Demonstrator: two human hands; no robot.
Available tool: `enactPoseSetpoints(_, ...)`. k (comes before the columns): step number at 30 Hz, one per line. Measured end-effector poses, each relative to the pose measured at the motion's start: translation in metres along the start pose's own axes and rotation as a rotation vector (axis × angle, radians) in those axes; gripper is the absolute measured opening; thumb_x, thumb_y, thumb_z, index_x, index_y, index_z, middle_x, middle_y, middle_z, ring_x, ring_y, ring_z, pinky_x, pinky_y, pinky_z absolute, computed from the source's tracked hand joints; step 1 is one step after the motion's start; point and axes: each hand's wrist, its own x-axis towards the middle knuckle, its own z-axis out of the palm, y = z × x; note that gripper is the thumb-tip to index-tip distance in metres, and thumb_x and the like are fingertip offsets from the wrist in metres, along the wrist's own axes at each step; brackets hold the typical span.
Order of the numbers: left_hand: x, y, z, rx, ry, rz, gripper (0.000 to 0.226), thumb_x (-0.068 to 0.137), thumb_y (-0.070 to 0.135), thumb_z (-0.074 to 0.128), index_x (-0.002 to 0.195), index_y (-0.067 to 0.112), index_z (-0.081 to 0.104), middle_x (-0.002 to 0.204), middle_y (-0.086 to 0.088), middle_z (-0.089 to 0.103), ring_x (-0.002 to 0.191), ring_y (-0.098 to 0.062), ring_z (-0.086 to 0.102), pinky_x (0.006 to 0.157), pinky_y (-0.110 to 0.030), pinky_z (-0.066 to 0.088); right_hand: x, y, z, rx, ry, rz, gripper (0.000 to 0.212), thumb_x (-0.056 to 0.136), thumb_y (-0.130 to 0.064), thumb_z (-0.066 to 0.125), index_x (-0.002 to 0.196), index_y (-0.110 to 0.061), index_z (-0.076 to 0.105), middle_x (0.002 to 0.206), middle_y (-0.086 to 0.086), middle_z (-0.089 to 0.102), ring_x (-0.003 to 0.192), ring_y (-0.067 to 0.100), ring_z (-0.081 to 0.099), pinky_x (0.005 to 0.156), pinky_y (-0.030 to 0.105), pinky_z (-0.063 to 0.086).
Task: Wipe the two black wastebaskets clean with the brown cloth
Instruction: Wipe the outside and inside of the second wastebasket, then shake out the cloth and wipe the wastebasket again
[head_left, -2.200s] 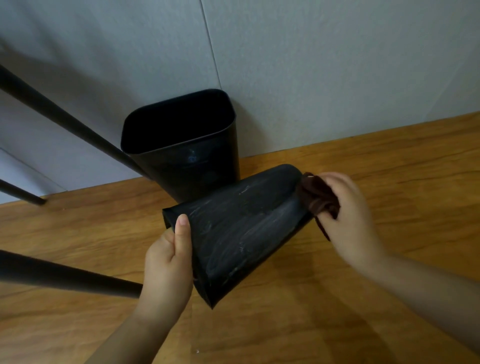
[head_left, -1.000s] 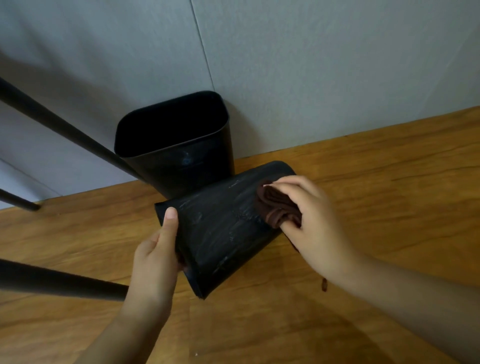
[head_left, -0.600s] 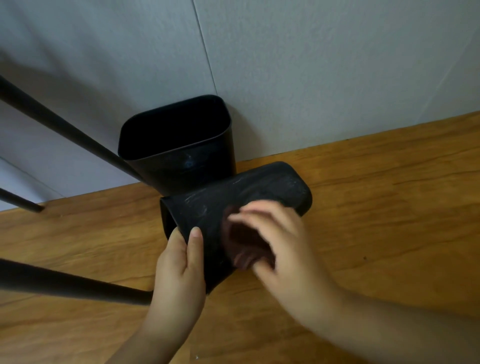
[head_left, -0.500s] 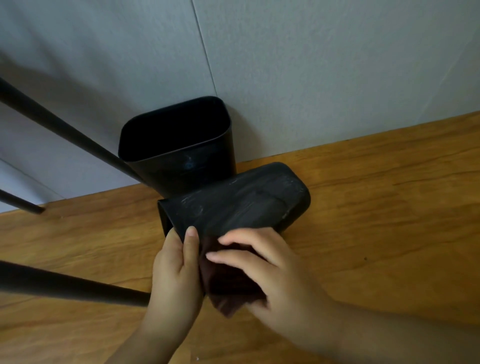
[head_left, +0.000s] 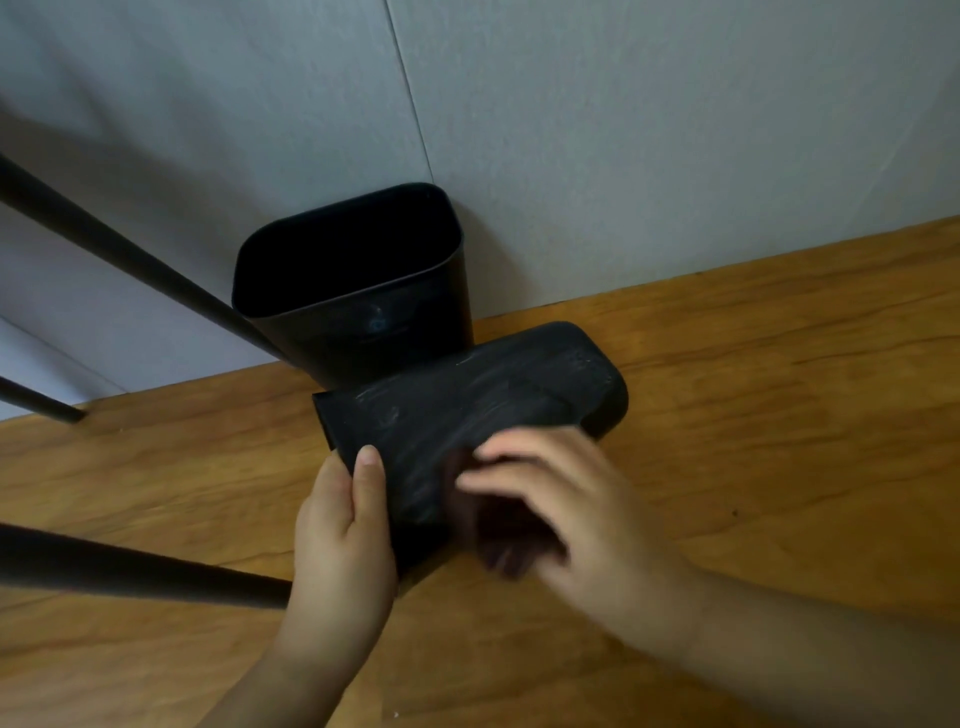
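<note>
1. The right hand had swept the brown cloth from the far, closed end of the tipped wastebasket down to its near, open end, where it now showed only as a dark blur under the fingers.
2. That pass left pale streaks along the basket's upper side, so I judged this face to be mid-wipe rather than finished.
3. The left hand had kept its place at the near left of the rim: its grip was closed on the rim, thumb laid flat on the outside wall.
4. The right hand's grip was on the cloth, fingers spread over it and pressing it to the wall; motion blur hid how tightly.
5. The tipped wastebasket lay on its side on the wooden floor, mouth toward the person, base pointing far right, directly between the two hands.
6. The upright wastebasket stood just behind it against the grey wall, touching or nearly touching it, with no hand on it; I took it to be the one left to do.
7. Dark furniture legs crossed the left side.
</note>
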Motion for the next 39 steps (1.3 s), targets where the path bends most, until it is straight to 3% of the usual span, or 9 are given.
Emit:
enactPoseSetpoints(4, 0.000, 0.002, -0.002, -0.023, 0.020, -0.020, 0.030, 0.100, 0.040, 0.032, 0.092, 0.023, 0.056, 0.091, -0.003, 0.063, 0.084, -0.018, 0.062, 0.068, -0.028, 0.046, 0.010, 0.040, -0.013, -0.012, 0.262, 0.421, 0.050, 0.077, -0.015, 0.066, 0.125, -0.023, 0.054, 0.128, -0.011, 0.048, 0.123, 0.011, 0.047, 0.104, 0.041, 0.045)
enactPoseSetpoints(6, -0.001, 0.005, -0.001, -0.016, 0.021, 0.000, 0.027, 0.100, 0.040, 0.032, 0.092, 0.027, 0.055, 0.091, 0.001, 0.062, 0.085, -0.012, 0.061, 0.067, -0.024, 0.044, 0.013, 0.033, -0.012, -0.005, 0.262, 0.432, 0.052, 0.077, -0.014, 0.068, 0.125, -0.023, 0.054, 0.129, -0.011, 0.047, 0.123, 0.012, 0.046, 0.104, 0.040, 0.044)
enactPoseSetpoints(12, 0.000, 0.003, -0.004, 0.018, 0.013, 0.018, 0.025, 0.098, 0.040, 0.035, 0.093, 0.029, 0.056, 0.092, 0.003, 0.064, 0.087, -0.012, 0.063, 0.070, -0.027, 0.047, -0.001, 0.010, -0.005, 0.002, 0.041, 0.101, 0.058, 0.075, -0.013, 0.075, 0.127, -0.028, 0.054, 0.134, -0.011, 0.046, 0.125, 0.011, 0.044, 0.104, 0.025, 0.039)
enactPoseSetpoints(16, -0.001, 0.001, -0.012, 0.034, 0.029, 0.007, 0.025, 0.099, 0.039, 0.035, 0.091, 0.028, 0.055, 0.090, 0.001, 0.063, 0.085, -0.015, 0.061, 0.069, -0.029, 0.046, 0.004, 0.053, -0.014, -0.025, 0.240, 0.354, 0.049, 0.077, -0.011, 0.067, 0.124, -0.020, 0.055, 0.126, -0.012, 0.048, 0.123, 0.013, 0.048, 0.106, 0.033, 0.040)
enactPoseSetpoints(21, -0.008, 0.002, -0.024, 0.149, -0.017, 0.117, 0.028, 0.095, 0.041, 0.037, 0.088, 0.024, 0.059, 0.081, -0.003, 0.064, 0.073, -0.012, 0.062, 0.064, -0.028, 0.046, 0.012, 0.078, -0.037, -0.091, 0.328, 0.649, 0.042, 0.083, 0.000, 0.067, 0.123, -0.011, 0.056, 0.123, -0.001, 0.050, 0.119, 0.017, 0.048, 0.099, 0.021, 0.035)
enactPoseSetpoints(25, -0.013, 0.008, -0.030, 0.281, -0.034, 0.226, 0.038, 0.083, 0.048, 0.038, 0.074, 0.017, 0.057, 0.060, -0.008, 0.061, 0.058, -0.016, 0.062, 0.052, -0.029, 0.046, 0.011, 0.058, -0.047, -0.041, 0.333, 0.570, 0.046, 0.085, -0.005, 0.067, 0.127, -0.018, 0.055, 0.124, -0.011, 0.047, 0.117, 0.002, 0.043, 0.091, 0.006, 0.030)
enactPoseSetpoints(30, -0.011, 0.030, -0.039, 0.468, -0.119, 0.361, 0.042, 0.079, 0.055, 0.036, 0.074, 0.018, 0.058, 0.057, -0.009, 0.063, 0.047, -0.015, 0.062, 0.048, -0.043, 0.055, 0.015, 0.032, -0.060, -0.010, 0.312, 0.426, 0.051, 0.082, -0.007, 0.070, 0.128, -0.021, 0.055, 0.124, -0.013, 0.050, 0.118, 0.004, 0.048, 0.099, 0.017, 0.039)
enactPoseSetpoints(34, -0.004, 0.056, -0.037, 0.795, -0.226, 0.496, 0.033, 0.084, 0.054, 0.031, 0.073, 0.030, 0.051, 0.054, 0.005, 0.059, 0.046, -0.006, 0.060, 0.047, -0.028, 0.054, 0.023, 0.021, -0.072, 0.117, 0.370, 0.429, 0.046, 0.085, -0.011, 0.070, 0.127, -0.025, 0.055, 0.121, -0.014, 0.055, 0.116, 0.001, 0.052, 0.100, 0.025, 0.046)
enactPoseSetpoints(39, 0.002, 0.074, -0.006, 1.216, -0.225, 0.525, 0.027, 0.097, 0.046, 0.027, 0.085, 0.031, 0.046, 0.068, 0.008, 0.059, 0.060, -0.003, 0.061, 0.061, -0.019, 0.055, 0.024, 0.014, -0.085, 0.293, 0.436, 0.478, 0.041, 0.087, -0.018, 0.070, 0.123, -0.033, 0.055, 0.118, -0.018, 0.058, 0.113, 0.001, 0.055, 0.098, 0.033, 0.050)
